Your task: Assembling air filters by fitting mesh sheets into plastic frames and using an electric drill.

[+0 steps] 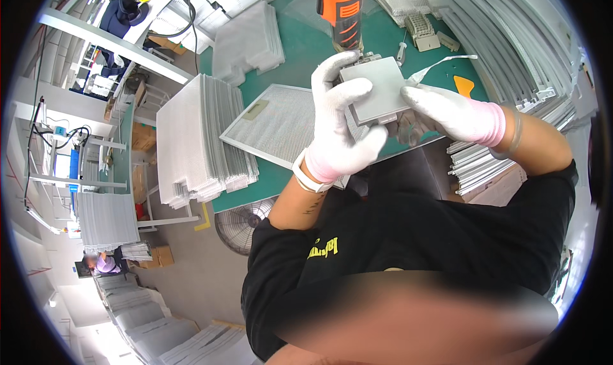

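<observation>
Both my hands wear white gloves with pink cuffs. Between them is a flat, square grey box (377, 89), raised above the bench. Gripping its left side is my left hand (341, 113), with the thumb along the near edge and a finger over the top face. My right hand (453, 114) closes on the right edge; its lower fingers are partly hidden and smeared. A white cable (444, 62) sticks out by the box's right corner, close to my right fingertips. Just beyond the box, an orange and black power screwdriver (345, 14) points down toward it; its tip is hidden.
A mesh panel (274, 124) lies on the green bench (297, 52), left of my hands. Stacked panels (195, 138) stand at the left edge, others (246, 43) farther back. Long grey strips (511, 39) fill the right. A small screwdriver (401, 51) and orange-yellow piece (464, 85) lie beyond.
</observation>
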`<action>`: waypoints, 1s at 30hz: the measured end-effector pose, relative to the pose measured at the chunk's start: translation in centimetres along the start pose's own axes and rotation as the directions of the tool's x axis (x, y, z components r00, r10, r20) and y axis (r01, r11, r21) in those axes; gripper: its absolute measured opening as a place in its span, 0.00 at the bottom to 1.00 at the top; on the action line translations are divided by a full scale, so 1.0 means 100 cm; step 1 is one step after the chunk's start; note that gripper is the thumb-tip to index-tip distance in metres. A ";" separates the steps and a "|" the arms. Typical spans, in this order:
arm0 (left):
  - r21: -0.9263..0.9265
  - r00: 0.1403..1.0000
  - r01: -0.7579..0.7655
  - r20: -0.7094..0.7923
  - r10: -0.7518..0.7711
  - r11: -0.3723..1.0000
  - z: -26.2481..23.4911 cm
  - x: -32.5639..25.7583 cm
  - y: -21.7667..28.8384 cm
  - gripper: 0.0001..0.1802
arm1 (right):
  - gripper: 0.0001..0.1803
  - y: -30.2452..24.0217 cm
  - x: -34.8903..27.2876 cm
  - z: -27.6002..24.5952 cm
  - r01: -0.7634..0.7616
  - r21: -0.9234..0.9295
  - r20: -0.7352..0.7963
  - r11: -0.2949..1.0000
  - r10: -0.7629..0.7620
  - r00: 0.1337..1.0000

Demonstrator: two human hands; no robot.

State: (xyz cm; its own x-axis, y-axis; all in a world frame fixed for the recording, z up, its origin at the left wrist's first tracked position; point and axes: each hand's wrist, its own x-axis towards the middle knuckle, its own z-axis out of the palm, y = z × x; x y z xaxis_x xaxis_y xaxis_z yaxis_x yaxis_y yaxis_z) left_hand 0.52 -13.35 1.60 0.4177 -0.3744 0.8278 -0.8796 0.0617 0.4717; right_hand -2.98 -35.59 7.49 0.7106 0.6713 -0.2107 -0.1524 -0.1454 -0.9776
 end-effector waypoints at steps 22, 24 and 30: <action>0.052 0.991 -0.013 -0.129 0.020 0.999 -0.003 -0.005 -0.007 0.28 | 0.07 -0.010 0.002 -0.007 0.542 -0.239 -0.295 0.806 -0.592 0.750; 0.017 0.995 -0.012 -0.094 0.013 1.000 -0.004 -0.004 -0.004 0.28 | 0.06 -0.029 0.002 -0.009 0.491 -0.307 -0.221 0.815 -0.563 0.796; 0.097 0.999 -0.028 -0.042 0.032 0.995 -0.002 -0.003 -0.007 0.33 | 0.16 -0.073 0.017 -0.006 0.293 -0.809 0.042 0.510 -0.447 0.894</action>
State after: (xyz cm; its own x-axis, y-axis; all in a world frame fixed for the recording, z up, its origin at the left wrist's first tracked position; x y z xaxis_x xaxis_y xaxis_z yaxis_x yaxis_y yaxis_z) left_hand 1.09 -13.04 1.06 0.3984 -0.3327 0.8547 -0.9088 -0.0176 0.4168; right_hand -0.21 -33.81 14.25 0.6741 0.6956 0.2485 0.6862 -0.4653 -0.5591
